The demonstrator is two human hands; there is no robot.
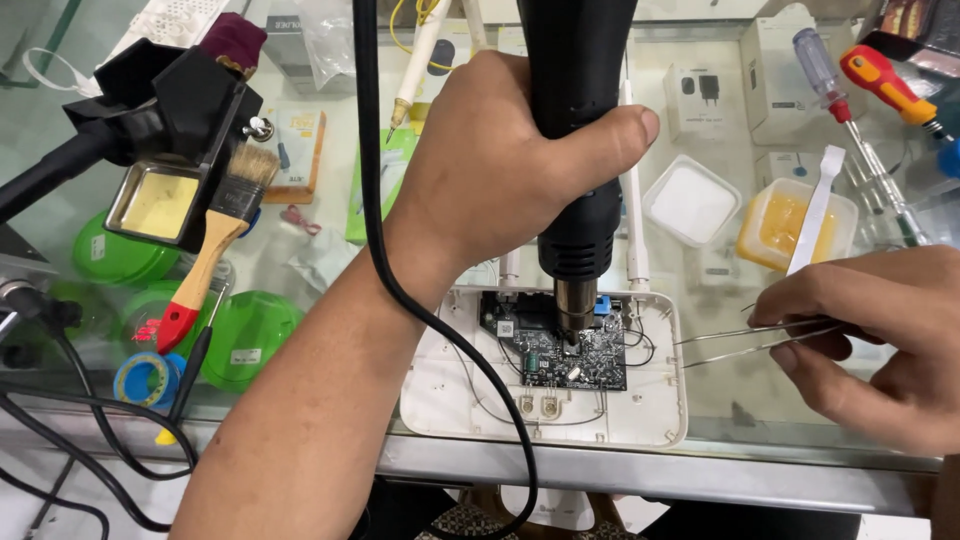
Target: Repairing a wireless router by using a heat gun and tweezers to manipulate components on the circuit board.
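Gripping a black hot-air gun (578, 150), left hand (500, 170) is aiming its nozzle at the circuit board (560, 345) near the worktop's front edge, while right hand (880, 330) fingers are pinching tweezers (745, 338), likely poised to lift a heated part steadily.

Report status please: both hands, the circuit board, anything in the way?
Left hand grips hot-air gun, nozzle just above circuit board. Right hand holds tweezers, tips beside the board, not touching. Black cable drapes over left forearm.
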